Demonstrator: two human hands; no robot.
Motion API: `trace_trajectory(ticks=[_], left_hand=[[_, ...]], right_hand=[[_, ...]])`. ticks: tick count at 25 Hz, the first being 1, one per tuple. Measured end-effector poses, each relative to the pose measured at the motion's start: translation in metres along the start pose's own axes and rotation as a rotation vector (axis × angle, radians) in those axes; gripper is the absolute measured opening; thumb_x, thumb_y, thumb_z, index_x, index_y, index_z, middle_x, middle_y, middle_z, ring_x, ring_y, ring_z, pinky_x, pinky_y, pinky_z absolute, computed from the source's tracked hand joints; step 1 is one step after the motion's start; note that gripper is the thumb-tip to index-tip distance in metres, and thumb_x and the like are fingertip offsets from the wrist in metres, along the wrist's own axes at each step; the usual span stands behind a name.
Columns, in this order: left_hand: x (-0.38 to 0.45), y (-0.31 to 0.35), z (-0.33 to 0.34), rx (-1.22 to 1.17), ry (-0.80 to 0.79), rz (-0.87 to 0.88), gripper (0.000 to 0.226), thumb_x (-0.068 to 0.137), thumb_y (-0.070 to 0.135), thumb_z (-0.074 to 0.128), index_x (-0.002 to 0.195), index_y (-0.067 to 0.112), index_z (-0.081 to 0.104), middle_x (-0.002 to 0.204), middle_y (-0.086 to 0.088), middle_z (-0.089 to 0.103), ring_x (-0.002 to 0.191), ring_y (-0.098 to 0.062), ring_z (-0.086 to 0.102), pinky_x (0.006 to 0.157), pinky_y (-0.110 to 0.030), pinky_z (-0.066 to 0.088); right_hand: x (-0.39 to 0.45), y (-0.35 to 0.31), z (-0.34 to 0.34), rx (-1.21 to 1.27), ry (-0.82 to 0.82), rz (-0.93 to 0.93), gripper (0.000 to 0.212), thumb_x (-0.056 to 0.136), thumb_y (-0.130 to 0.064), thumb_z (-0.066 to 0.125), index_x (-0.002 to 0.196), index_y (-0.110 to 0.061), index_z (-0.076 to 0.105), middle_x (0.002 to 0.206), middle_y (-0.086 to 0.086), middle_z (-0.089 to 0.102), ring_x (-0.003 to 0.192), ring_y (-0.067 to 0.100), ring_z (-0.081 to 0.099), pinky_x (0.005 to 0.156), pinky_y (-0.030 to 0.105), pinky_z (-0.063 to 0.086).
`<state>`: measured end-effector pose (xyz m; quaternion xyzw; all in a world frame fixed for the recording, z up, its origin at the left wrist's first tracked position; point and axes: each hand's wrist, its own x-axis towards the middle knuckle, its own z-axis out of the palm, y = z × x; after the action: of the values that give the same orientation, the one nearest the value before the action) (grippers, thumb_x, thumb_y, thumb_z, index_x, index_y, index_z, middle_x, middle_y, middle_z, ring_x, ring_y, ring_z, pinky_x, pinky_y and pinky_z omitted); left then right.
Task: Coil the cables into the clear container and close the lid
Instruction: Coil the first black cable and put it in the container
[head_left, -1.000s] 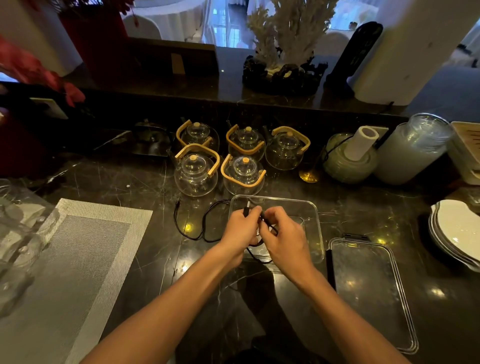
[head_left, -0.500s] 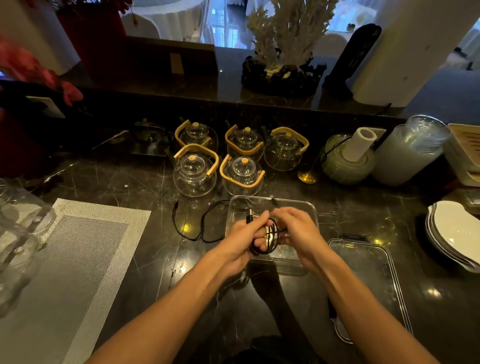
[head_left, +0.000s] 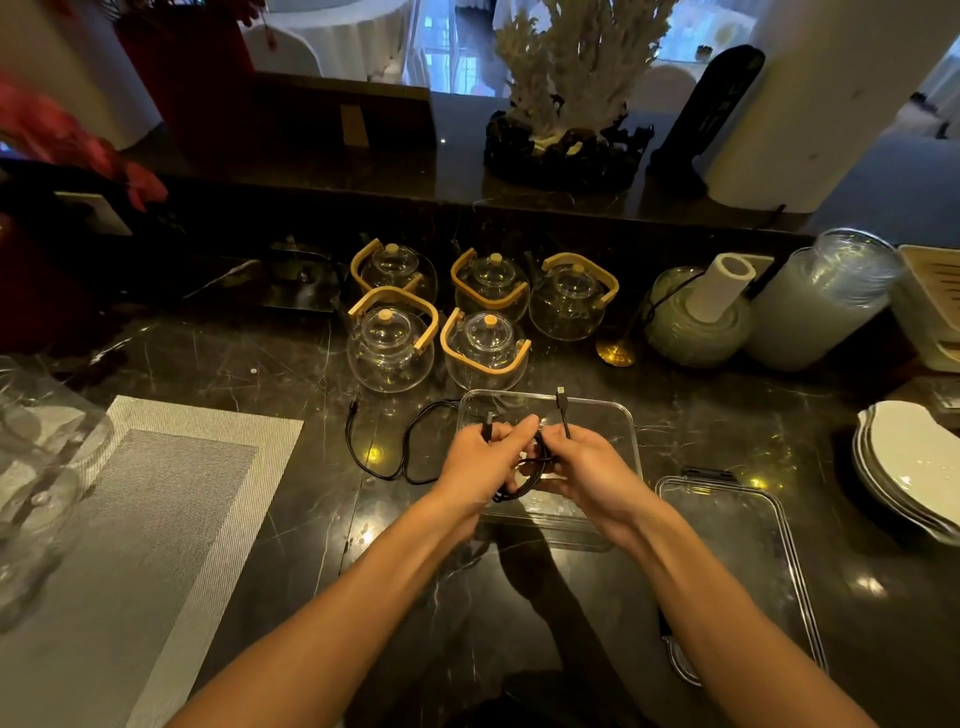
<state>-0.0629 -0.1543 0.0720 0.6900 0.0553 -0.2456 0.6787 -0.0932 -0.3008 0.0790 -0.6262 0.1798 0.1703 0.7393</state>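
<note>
A clear rectangular container (head_left: 618, 421) sits open on the dark marble counter. Above it, my left hand (head_left: 483, 460) and my right hand (head_left: 587, 467) both grip a coiled black cable (head_left: 530, 480); its two plug ends stick up, one beside my left thumb and one above my right hand. A second black cable (head_left: 384, 467) lies loose on the counter just left of the container. The clear lid (head_left: 737, 561) lies flat to the right of the container, its black latch toward the back.
Several glass teapots (head_left: 389, 343) with wooden handles stand right behind the container. A grey placemat (head_left: 130, 519) lies at the left. Stacked white plates (head_left: 914, 462) sit at the right edge, with jars (head_left: 821, 306) and a paper roll (head_left: 722, 286) at the back right.
The coil has been tightened between both hands, and one plug end now points up above my right hand. Hands have stayed over the container.
</note>
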Motion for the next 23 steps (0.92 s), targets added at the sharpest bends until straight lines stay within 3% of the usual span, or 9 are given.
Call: trace_trajectory(ticks=[4,7,10,13,16,19,23], left_hand=[[0.001,-0.001,0.001,-0.019,0.033,0.031,0.034,0.093,0.042,0.068,0.075,0.013,0.071,0.057,0.002,0.066,0.048,-0.006,0.057,0.052,-0.018,0.048],[0.002,-0.002,0.001,-0.048,0.017,0.003,0.032,0.092,0.042,0.070,0.075,0.015,0.069,0.065,-0.002,0.073,0.051,-0.006,0.061,0.055,-0.019,0.051],[0.005,0.002,-0.003,-0.277,-0.053,-0.087,0.031,0.089,0.033,0.075,0.076,0.006,0.069,0.062,-0.010,0.071,0.047,-0.010,0.060,0.054,-0.020,0.053],[0.005,0.005,-0.006,-0.644,-0.157,-0.189,0.026,0.090,0.020,0.072,0.068,0.006,0.070,0.045,0.001,0.051,0.040,-0.008,0.052,0.056,-0.026,0.057],[0.004,0.003,-0.004,-0.849,-0.268,-0.250,0.016,0.088,0.016,0.067,0.085,0.003,0.059,0.046,0.006,0.036,0.035,-0.003,0.036,0.045,-0.014,0.043],[0.005,0.003,-0.001,-0.782,-0.288,-0.249,0.018,0.093,0.021,0.063,0.087,0.005,0.058,0.046,0.008,0.032,0.033,-0.001,0.028,0.044,-0.008,0.027],[0.006,0.004,-0.002,-0.677,-0.281,-0.245,0.020,0.098,0.022,0.058,0.086,0.007,0.056,0.047,0.008,0.030,0.032,0.001,0.025,0.030,-0.012,0.018]], right_hand=[[0.002,0.003,0.003,0.241,-0.083,0.070,0.031,0.109,-0.019,0.043,0.118,0.004,0.063,0.080,0.011,0.062,0.070,0.018,0.061,0.060,0.028,0.045],[0.001,0.003,0.004,0.424,-0.152,0.124,0.041,0.109,-0.021,0.040,0.128,0.006,0.064,0.068,0.005,0.051,0.066,0.018,0.056,0.068,0.032,0.053],[0.003,0.001,0.007,0.467,-0.119,0.132,0.041,0.109,-0.022,0.037,0.126,0.010,0.057,0.064,0.005,0.049,0.065,0.021,0.058,0.077,0.037,0.053],[0.006,-0.008,0.005,0.437,-0.010,0.113,0.021,0.109,-0.018,0.038,0.104,-0.005,0.054,0.061,0.004,0.051,0.055,0.017,0.057,0.061,0.033,0.057],[0.007,-0.012,0.003,0.390,0.094,0.103,0.021,0.110,-0.019,0.038,0.098,-0.010,0.052,0.058,0.004,0.054,0.050,0.016,0.056,0.050,0.031,0.056],[0.008,-0.009,0.005,0.313,0.183,0.087,0.024,0.111,-0.026,0.035,0.104,-0.010,0.051,0.059,0.007,0.063,0.049,0.017,0.061,0.049,0.034,0.057],[0.007,-0.016,-0.002,0.066,0.337,-0.050,0.032,0.112,-0.032,0.029,0.094,-0.012,0.048,0.075,0.013,0.078,0.062,0.021,0.075,0.051,0.039,0.061]])
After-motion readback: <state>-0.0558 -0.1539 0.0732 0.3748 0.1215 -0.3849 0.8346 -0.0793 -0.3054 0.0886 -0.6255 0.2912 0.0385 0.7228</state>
